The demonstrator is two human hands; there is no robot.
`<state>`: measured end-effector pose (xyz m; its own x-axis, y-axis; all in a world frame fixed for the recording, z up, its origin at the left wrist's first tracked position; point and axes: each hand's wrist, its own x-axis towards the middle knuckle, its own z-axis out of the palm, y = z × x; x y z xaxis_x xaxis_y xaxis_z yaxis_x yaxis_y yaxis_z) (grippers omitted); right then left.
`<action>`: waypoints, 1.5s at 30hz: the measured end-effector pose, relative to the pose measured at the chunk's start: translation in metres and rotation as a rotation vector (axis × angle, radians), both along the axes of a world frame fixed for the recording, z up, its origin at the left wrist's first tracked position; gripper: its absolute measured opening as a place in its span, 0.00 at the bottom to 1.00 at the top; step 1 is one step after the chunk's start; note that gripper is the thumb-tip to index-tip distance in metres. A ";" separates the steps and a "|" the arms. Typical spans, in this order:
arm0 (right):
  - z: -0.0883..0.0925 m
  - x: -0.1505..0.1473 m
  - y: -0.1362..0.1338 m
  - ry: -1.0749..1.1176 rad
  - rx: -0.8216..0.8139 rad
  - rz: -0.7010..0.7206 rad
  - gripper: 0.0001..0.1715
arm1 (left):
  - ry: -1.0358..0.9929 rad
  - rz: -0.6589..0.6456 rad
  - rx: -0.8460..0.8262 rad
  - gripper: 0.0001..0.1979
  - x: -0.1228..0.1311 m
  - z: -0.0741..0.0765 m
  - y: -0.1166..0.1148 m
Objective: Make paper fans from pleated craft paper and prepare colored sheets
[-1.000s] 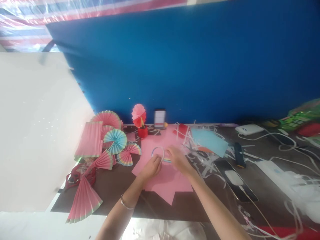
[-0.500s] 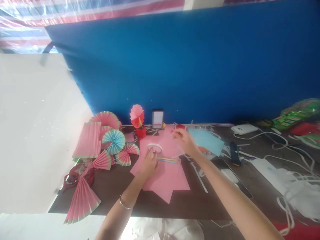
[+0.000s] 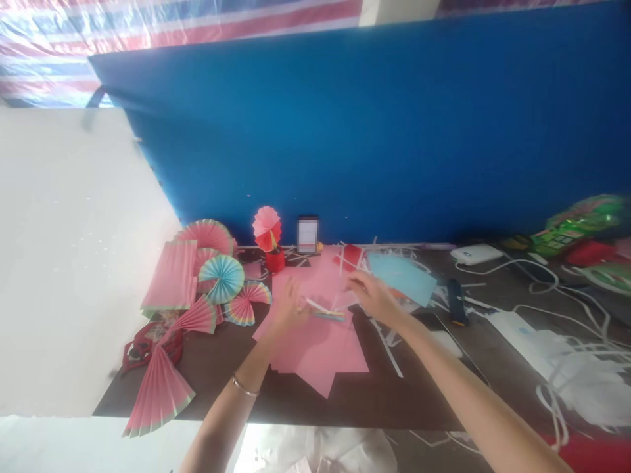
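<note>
My left hand (image 3: 290, 307) is smeared by motion above the pink paper sheets (image 3: 315, 358). Its fingers are closed at a thin white roll of tape (image 3: 318, 306), which shows as a narrow slanted band. To the right, my right hand (image 3: 372, 295) is held above the sheets, thumb and fingers pinched together; what they hold, if anything, is too small to make out. Thin yellow and blue paper strips (image 3: 329, 316) lie on the pink paper between the hands.
Pleated paper fans (image 3: 221, 279) crowd the left side. A red pot with a paper flower (image 3: 267, 230) and a small screen (image 3: 308, 235) stand behind. Light-blue paper (image 3: 404, 279), white scraps, a stapler-like dark object (image 3: 457, 302) and white cables (image 3: 582, 309) lie right.
My left hand has lifted the white roll of tape from lying flat on the pink paper to a tilt. My right hand has moved slightly lower, closer to the sheets.
</note>
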<state>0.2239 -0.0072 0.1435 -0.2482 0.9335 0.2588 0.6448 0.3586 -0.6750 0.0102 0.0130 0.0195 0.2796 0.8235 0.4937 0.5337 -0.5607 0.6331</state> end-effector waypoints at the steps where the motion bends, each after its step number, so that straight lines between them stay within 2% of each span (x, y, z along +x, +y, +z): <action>1: -0.001 0.004 -0.001 -0.006 0.002 -0.015 0.14 | 0.025 -0.055 -0.001 0.22 0.002 0.002 0.005; 3: -0.004 0.014 -0.001 -0.002 -0.002 -0.052 0.15 | 0.102 -0.233 -0.049 0.14 0.004 0.005 0.012; 5: -0.007 0.026 -0.001 0.024 -0.003 -0.109 0.16 | 0.126 -0.320 -0.173 0.10 0.006 0.010 0.012; 7: -0.011 0.039 0.001 0.058 -0.005 -0.177 0.16 | 0.068 -0.356 -0.352 0.12 0.005 0.015 0.010; 10: -0.019 0.055 0.004 0.158 -0.029 -0.261 0.15 | -0.179 -0.457 -0.611 0.21 0.003 0.025 0.007; 13: -0.026 0.064 0.007 0.294 -0.039 -0.307 0.16 | -0.402 -0.453 -0.705 0.23 0.002 0.035 0.008; 16: -0.027 0.064 0.006 0.353 -0.047 -0.328 0.18 | -0.334 -0.429 -0.678 0.22 0.000 0.043 0.008; 19: -0.021 0.057 -0.003 0.334 -0.027 -0.341 0.18 | -0.095 -0.360 -0.559 0.22 0.000 0.049 0.007; 22: -0.011 0.054 -0.015 0.281 -0.007 -0.325 0.18 | 0.208 -0.177 -0.310 0.19 0.000 0.054 0.005; 25: -0.002 0.063 -0.028 0.199 -0.081 -0.233 0.18 | 0.539 0.036 -0.032 0.18 -0.001 0.061 0.004; 27: 0.001 0.073 -0.038 0.103 -0.116 -0.186 0.17 | 0.671 0.101 0.071 0.18 -0.003 0.065 0.004; 30: 0.002 0.077 -0.050 -0.014 -0.025 -0.256 0.15 | 0.758 0.078 0.174 0.17 -0.007 0.072 0.007; 33: -0.004 0.053 -0.054 -0.068 0.251 -0.362 0.13 | 0.848 0.024 0.324 0.14 -0.009 0.077 0.008; 36: -0.012 0.008 -0.045 -0.141 0.497 -0.230 0.12 | 0.863 -0.028 0.423 0.12 -0.006 0.082 0.004; 39: -0.020 -0.030 -0.033 -0.245 0.605 -0.166 0.10 | 0.838 -0.061 0.498 0.12 -0.002 0.087 -0.003; 42: -0.025 -0.046 -0.027 -0.280 0.691 -0.171 0.08 | 0.813 -0.064 0.571 0.11 0.000 0.094 -0.011; 45: -0.026 -0.048 -0.027 -0.298 0.766 -0.162 0.10 | 0.790 -0.033 0.628 0.10 0.001 0.099 -0.016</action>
<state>0.1756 -0.0345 0.1171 -0.2842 0.5561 0.7810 0.8407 0.5362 -0.0758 0.0113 -0.0029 0.1185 0.7317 0.4645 0.4989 0.6511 -0.6930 -0.3096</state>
